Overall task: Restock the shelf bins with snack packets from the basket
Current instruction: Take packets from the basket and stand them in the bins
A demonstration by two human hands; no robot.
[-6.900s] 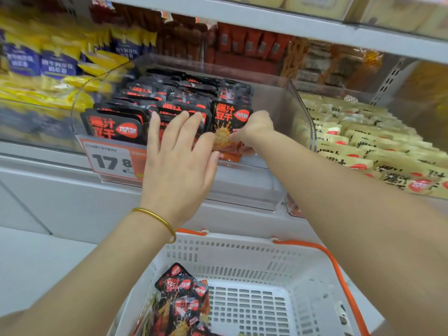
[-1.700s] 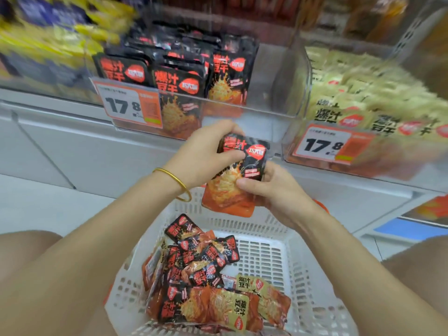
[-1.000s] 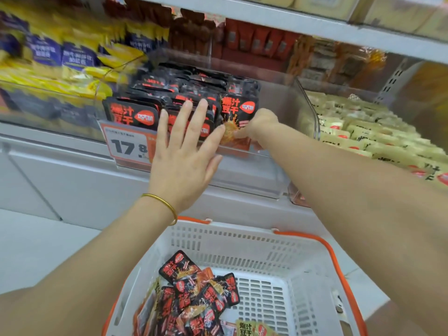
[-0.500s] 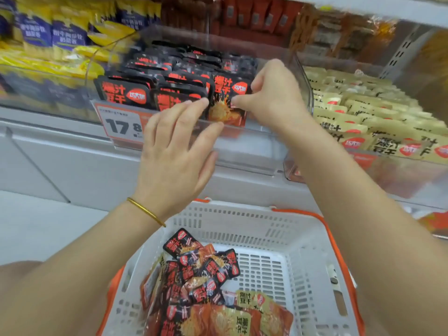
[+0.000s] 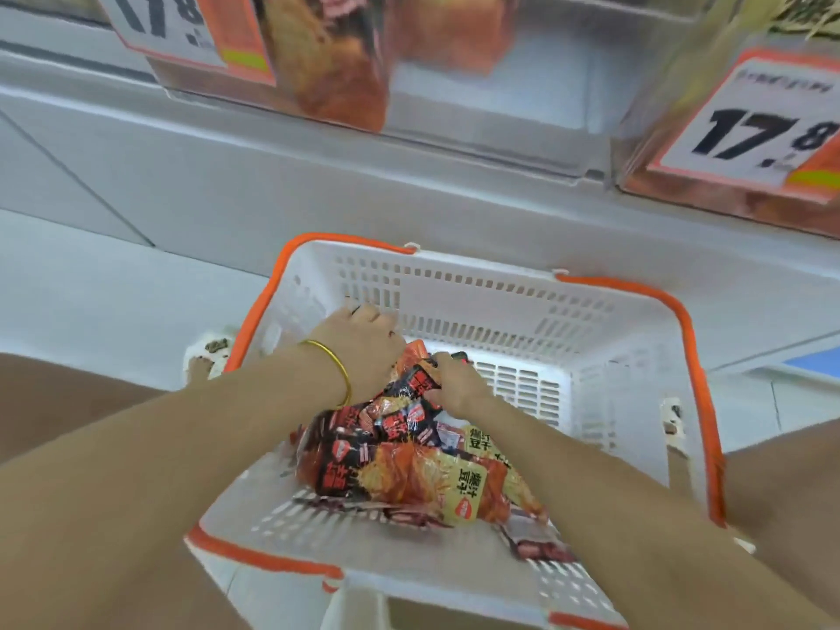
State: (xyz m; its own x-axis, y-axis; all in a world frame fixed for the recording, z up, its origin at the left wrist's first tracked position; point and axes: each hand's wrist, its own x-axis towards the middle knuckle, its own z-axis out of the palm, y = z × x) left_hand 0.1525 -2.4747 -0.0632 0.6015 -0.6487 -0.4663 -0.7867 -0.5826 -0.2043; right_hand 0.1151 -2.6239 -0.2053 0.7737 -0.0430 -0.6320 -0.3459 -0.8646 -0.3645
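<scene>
Both my hands are down inside the white basket (image 5: 482,306) with orange rim. My left hand (image 5: 363,345), with a gold bangle on the wrist, lies with curled fingers at the far end of the heap of black-and-orange snack packets (image 5: 395,466); what it holds is hidden. My right hand (image 5: 454,384) grips a small black-and-red packet (image 5: 416,381) at the top of the heap. Above, the clear shelf bin (image 5: 491,106) shows only its blurred lower front, with orange packets behind it.
A price tag reading 17.8 (image 5: 182,29) hangs on the left bin front; another 17.8 tag (image 5: 763,125) is on the neighbouring bin at the right. The grey shelf base runs behind the basket. My legs flank the basket on both sides.
Both hands have left the shelf bin and dropped into the basket; the view has tilted down. My right hand now grips a packet from the heap.
</scene>
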